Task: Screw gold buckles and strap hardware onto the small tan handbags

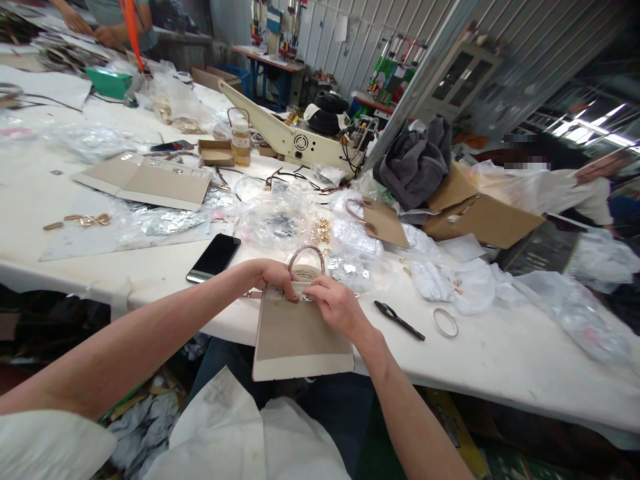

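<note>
A beige bag panel (303, 333) with a looped brown handle (306, 251) hangs partly over the table's front edge, near my lap. My left hand (277, 277) grips its upper left edge, thumb pressed on the panel near the small metal fitting. Fingertips of my right hand (337, 303) are pinched together at that fitting on the upper part; whether something small is between them is hidden. A black phone (214, 257) lies to the left of the panel. On the right are a dark slim tool (399, 321) and a roll of tape (445, 323).
Plastic bags (275, 217) and gold-coloured hardware (321, 231) lie beyond my hands. Another flat bag panel (145, 180) is at the left. A cream machine (300, 137), a cardboard box (480, 213) and a dark cloth (420, 163) stand farther back. Other people are at the far left and right.
</note>
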Demonstrator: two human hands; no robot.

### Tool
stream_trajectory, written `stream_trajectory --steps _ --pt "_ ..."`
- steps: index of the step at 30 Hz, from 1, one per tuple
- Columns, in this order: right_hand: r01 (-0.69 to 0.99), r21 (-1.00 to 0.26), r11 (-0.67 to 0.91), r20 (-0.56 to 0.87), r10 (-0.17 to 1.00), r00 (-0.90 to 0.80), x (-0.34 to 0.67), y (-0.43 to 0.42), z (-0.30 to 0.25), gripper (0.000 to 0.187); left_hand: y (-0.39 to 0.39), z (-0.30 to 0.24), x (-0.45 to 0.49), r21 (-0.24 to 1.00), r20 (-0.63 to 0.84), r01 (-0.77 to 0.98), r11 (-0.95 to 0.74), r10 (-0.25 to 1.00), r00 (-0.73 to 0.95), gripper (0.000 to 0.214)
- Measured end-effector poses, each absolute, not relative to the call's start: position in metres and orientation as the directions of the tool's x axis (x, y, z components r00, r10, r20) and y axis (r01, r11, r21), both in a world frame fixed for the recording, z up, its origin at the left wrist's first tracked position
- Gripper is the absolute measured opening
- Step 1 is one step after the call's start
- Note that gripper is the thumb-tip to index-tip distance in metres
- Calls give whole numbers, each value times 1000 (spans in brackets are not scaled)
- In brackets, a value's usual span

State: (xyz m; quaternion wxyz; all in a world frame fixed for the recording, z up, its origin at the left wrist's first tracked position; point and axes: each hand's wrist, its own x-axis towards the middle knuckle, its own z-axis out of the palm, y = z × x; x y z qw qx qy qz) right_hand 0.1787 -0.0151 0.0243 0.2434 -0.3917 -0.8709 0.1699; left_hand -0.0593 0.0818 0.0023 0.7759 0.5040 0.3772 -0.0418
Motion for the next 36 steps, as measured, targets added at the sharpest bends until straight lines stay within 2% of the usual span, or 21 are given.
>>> stream_trajectory --steps 6,17,25,29,33,36 --pt "590 -580 562 295 820 -491 180 -15 16 30 81 6 -58 751 -629 450 483 316 710 51" --pt "538 -620 572 342 813 -471 177 -21 7 34 84 -1 -59 733 -654 479 482 311 689 50" --pt "590 -545 595 386 803 -454 179 -39 10 45 85 -3 -59 733 -647 468 495 292 705 49" --pt "643 -472 604 411 795 -445 175 -50 3 41 86 -4 -60 739 -635 460 492 281 720 48" --pt "672 -461 580 432 808 -401 165 -52 -3 38 86 -3 -59 740 -637 468 483 281 717 46" --pt "635 -479 606 427 793 -435 171 -52 8 41 86 -3 -59 734 -643 469 492 281 712 46"
